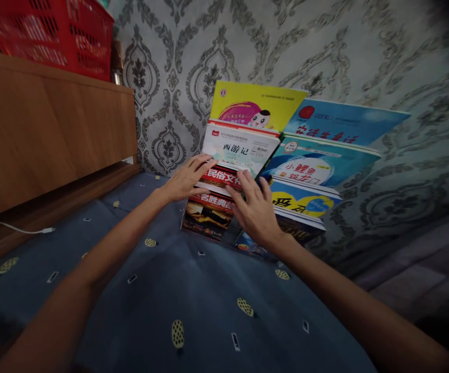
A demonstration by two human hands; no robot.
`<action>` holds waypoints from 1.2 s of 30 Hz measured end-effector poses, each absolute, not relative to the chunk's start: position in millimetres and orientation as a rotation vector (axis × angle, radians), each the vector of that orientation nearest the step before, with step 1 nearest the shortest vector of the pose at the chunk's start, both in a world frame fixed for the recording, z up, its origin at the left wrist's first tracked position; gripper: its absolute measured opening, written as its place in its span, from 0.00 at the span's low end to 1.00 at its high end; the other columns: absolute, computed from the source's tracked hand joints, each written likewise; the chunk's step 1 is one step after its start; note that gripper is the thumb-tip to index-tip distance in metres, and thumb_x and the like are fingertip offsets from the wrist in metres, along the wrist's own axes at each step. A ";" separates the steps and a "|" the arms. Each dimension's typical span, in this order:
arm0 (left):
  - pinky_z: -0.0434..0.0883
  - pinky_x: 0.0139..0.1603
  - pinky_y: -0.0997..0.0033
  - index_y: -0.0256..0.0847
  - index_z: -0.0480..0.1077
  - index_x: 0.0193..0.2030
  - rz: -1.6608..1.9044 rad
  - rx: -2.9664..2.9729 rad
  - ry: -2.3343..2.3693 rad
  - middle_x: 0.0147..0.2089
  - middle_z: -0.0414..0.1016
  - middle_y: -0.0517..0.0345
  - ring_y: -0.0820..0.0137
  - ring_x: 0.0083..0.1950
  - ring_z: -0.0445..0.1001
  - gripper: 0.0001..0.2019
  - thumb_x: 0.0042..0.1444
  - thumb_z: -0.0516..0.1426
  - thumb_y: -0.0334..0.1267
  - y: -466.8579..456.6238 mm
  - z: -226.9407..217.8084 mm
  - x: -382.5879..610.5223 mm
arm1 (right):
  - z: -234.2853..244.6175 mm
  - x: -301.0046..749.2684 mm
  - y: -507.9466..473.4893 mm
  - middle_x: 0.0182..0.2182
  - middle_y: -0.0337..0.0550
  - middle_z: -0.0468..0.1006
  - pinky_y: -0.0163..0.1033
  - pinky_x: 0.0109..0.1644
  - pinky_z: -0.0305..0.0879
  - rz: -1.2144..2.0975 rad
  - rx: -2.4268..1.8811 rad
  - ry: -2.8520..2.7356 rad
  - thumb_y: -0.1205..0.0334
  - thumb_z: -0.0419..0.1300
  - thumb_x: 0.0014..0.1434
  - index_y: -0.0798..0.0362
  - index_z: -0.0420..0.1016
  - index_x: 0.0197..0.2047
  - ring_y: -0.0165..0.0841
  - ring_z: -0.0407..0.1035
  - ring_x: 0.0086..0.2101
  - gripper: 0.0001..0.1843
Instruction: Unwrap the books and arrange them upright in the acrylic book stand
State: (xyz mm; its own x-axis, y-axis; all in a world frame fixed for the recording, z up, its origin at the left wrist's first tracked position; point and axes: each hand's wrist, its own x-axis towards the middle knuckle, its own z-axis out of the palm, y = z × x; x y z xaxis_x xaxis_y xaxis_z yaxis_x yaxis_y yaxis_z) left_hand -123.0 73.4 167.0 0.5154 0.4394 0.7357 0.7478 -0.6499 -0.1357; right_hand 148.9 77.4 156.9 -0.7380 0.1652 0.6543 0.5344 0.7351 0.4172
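Both hands are at a red-covered book (pixel 218 176) with white Chinese lettering in the left row of a book stack. My left hand (pixel 187 178) grips its left side, fingers along the top edge and thumb in front. On its right side, my right hand (pixel 256 207) has fingers near the top edge and thumb against the cover. Just in front stands a dark book (pixel 207 215) with a lit night scene. Behind are a white book (pixel 235 150) and a yellow book (pixel 255 103). My right hand hides part of the right row's front.
The right row holds a blue book (pixel 341 122), a teal book (pixel 321 160) and a yellow-and-blue book (pixel 305 199). Patterned wallpaper (pixel 216 52) rises behind. A wooden cabinet (pixel 53 134) bearing a red basket (pixel 53 36) stands left; a white cable (pixel 18 228) lies near it.
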 end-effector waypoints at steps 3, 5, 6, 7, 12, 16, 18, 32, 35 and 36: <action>0.56 0.71 0.41 0.41 0.46 0.75 -0.945 -2.328 -0.973 0.70 0.56 0.37 0.47 0.73 0.53 0.42 0.62 0.53 0.61 74.0 166.8 -123.4 | 130.2 142.9 64.7 0.69 0.58 0.60 0.61 0.70 0.48 -0.813 -0.437 -2.372 0.70 0.53 0.66 0.54 0.63 0.66 0.44 0.48 0.70 0.25; 0.57 0.71 0.40 0.41 0.46 0.75 -0.942 -2.322 -0.972 0.70 0.57 0.37 0.48 0.72 0.53 0.42 0.62 0.52 0.62 74.4 166.7 -123.5 | 110.6 140.1 58.4 0.68 0.60 0.63 0.61 0.70 0.51 -0.813 -0.416 -2.425 0.71 0.52 0.66 0.56 0.65 0.64 0.44 0.50 0.70 0.23; 0.57 0.71 0.40 0.42 0.46 0.75 -0.941 -2.317 -0.971 0.70 0.57 0.38 0.48 0.72 0.54 0.42 0.62 0.52 0.62 74.7 166.7 -123.6 | 101.0 139.2 56.2 0.67 0.62 0.63 0.62 0.69 0.52 -0.811 -0.435 -2.445 0.71 0.52 0.66 0.57 0.66 0.63 0.46 0.51 0.70 0.23; 0.57 0.71 0.40 0.42 0.46 0.75 -0.940 -2.313 -0.970 0.70 0.57 0.38 0.48 0.72 0.54 0.42 0.62 0.52 0.62 75.1 166.6 -123.6 | 91.9 138.5 54.4 0.67 0.64 0.64 0.63 0.69 0.53 -0.809 -0.462 -2.461 0.71 0.53 0.66 0.58 0.67 0.63 0.48 0.51 0.69 0.22; 0.57 0.71 0.39 0.42 0.46 0.75 -0.948 -2.315 -0.977 0.70 0.57 0.38 0.47 0.72 0.54 0.42 0.61 0.52 0.63 77.2 165.8 -123.8 | 56.6 135.2 47.2 0.66 0.65 0.64 0.66 0.69 0.51 -0.705 -0.550 -2.553 0.71 0.58 0.61 0.59 0.67 0.64 0.53 0.49 0.70 0.27; 0.56 0.72 0.39 0.42 0.46 0.75 -0.946 -2.323 -0.975 0.70 0.56 0.38 0.47 0.72 0.53 0.42 0.62 0.53 0.62 77.0 166.1 -123.8 | 40.4 130.6 39.0 0.64 0.64 0.67 0.65 0.68 0.53 -0.663 -0.580 -2.611 0.70 0.60 0.60 0.59 0.68 0.64 0.55 0.53 0.68 0.28; 0.56 0.72 0.40 0.42 0.46 0.75 -0.935 -2.317 -0.981 0.70 0.57 0.38 0.48 0.72 0.54 0.41 0.62 0.53 0.61 75.6 166.9 -123.6 | 35.7 128.9 34.9 0.63 0.64 0.70 0.65 0.68 0.54 -0.649 -0.587 -2.643 0.71 0.59 0.60 0.59 0.70 0.63 0.54 0.56 0.67 0.27; 0.57 0.71 0.43 0.42 0.47 0.74 -0.899 -2.310 -1.061 0.70 0.55 0.39 0.48 0.72 0.54 0.41 0.61 0.59 0.52 65.1 172.4 -120.1 | 42.0 130.5 27.5 0.64 0.66 0.67 0.69 0.68 0.52 -0.508 -0.640 -2.656 0.73 0.58 0.59 0.60 0.72 0.61 0.53 0.55 0.68 0.26; 0.59 0.71 0.43 0.42 0.46 0.74 -0.895 -2.295 -1.067 0.70 0.56 0.38 0.49 0.72 0.55 0.41 0.61 0.59 0.53 63.3 173.1 -118.5 | 61.0 132.8 29.6 0.66 0.67 0.64 0.66 0.68 0.54 -0.549 -0.665 -2.582 0.72 0.58 0.59 0.61 0.72 0.61 0.53 0.54 0.68 0.25; 0.59 0.71 0.43 0.42 0.46 0.74 -0.890 -2.289 -1.069 0.70 0.56 0.39 0.49 0.72 0.55 0.41 0.61 0.59 0.53 62.8 173.5 -118.0 | 69.3 133.2 31.0 0.66 0.67 0.64 0.65 0.68 0.55 -0.575 -0.671 -2.547 0.72 0.58 0.59 0.61 0.72 0.61 0.53 0.55 0.68 0.25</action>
